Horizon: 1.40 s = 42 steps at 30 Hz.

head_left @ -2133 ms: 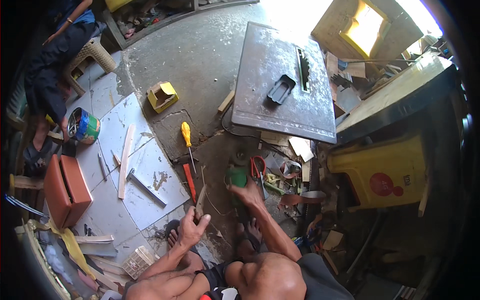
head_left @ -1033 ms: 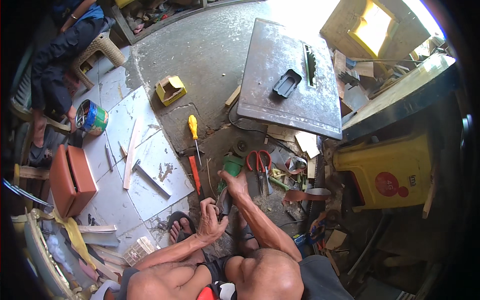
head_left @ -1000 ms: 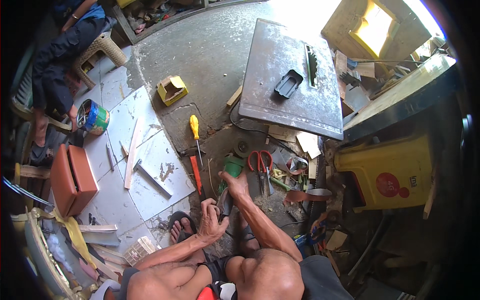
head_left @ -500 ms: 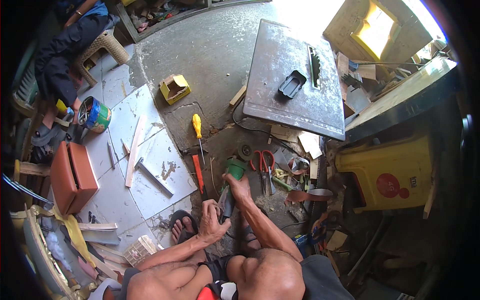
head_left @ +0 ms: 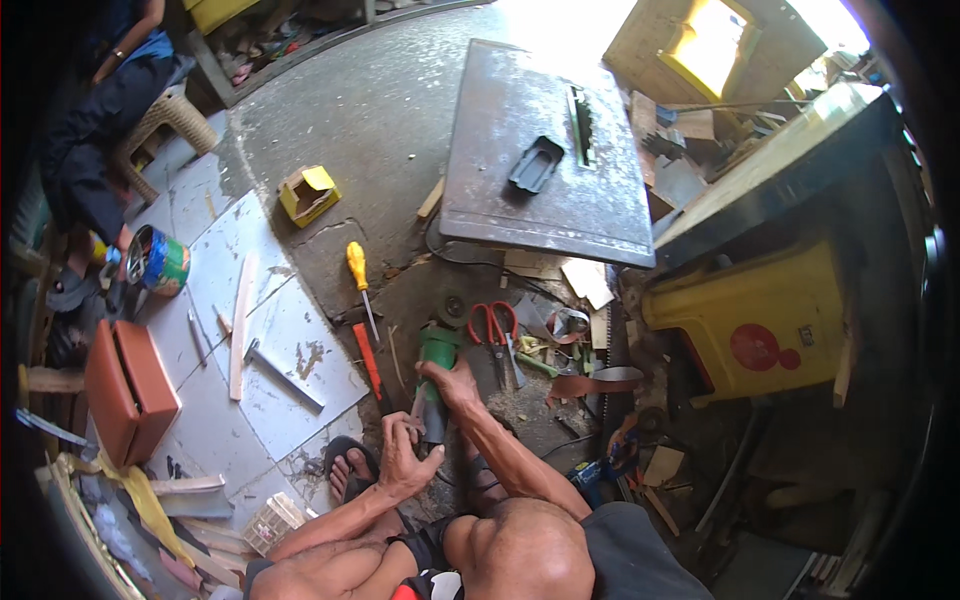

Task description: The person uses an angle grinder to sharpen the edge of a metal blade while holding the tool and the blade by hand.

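Note:
Low between my knees I have a green angle grinder point(head_left: 438, 348) with a dark rear body. My right hand point(head_left: 455, 388) is wrapped round its green front part. At the rear end, my left hand point(head_left: 405, 462) has curled fingers against the body and its thumb by the tail; its exact grip is partly hidden. A dark round disc point(head_left: 453, 308) shows just beyond the grinder's head. To the right lie red-handled cutters point(head_left: 492, 330). On the left are a hammer point(head_left: 368, 362) with a red handle and a yellow-handled screwdriver point(head_left: 357, 267).
A metal saw table point(head_left: 500, 190) stands ahead with a black tray point(head_left: 537, 165) on it. Pale tiles point(head_left: 290, 350) hold wood strips and a brown box point(head_left: 135, 390). A yellow plastic stool point(head_left: 760, 330) lies at right. Another person sits at far left point(head_left: 90, 150).
The whole view has shifted, so things appear further left. My left hand's thumb has slid toward the grinder's tail and stands further from the fingers. The right hand keeps its hold.

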Each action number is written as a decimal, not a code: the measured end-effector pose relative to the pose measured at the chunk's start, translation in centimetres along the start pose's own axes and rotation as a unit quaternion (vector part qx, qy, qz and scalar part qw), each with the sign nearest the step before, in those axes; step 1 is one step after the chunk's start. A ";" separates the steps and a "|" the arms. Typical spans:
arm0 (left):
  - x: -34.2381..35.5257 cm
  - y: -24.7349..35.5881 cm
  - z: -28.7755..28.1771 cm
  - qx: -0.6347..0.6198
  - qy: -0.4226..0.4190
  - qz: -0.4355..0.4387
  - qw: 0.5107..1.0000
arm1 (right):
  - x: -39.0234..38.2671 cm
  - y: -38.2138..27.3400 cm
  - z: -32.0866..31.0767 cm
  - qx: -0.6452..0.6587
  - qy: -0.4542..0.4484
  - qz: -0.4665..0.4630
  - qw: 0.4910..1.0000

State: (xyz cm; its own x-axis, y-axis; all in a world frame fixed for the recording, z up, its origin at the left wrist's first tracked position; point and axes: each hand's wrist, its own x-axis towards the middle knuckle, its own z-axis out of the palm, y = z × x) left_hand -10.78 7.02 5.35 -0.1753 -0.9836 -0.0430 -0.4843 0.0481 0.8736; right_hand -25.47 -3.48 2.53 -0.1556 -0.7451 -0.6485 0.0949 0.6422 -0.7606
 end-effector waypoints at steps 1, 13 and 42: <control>-0.1 -0.1 -0.2 -0.015 -0.009 -0.009 1.000 | 0.0 -0.2 -0.4 -0.019 -0.015 0.025 0.999; 0.4 -7.0 -1.2 -0.232 0.014 -0.215 0.949 | 4.4 2.8 0.6 -0.187 0.039 -0.123 0.974; 5.7 -2.4 -2.5 -0.424 -0.041 -0.255 0.868 | -7.5 -4.4 -6.3 -0.381 -0.261 -0.065 0.885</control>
State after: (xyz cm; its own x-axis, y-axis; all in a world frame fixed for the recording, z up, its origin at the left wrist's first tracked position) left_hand -8.50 0.91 4.20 -0.2005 -0.8215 -0.5338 0.2831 -0.5702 0.7712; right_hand -30.90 0.40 10.90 0.3784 -0.6754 -0.6329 -0.6111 0.3313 -0.7189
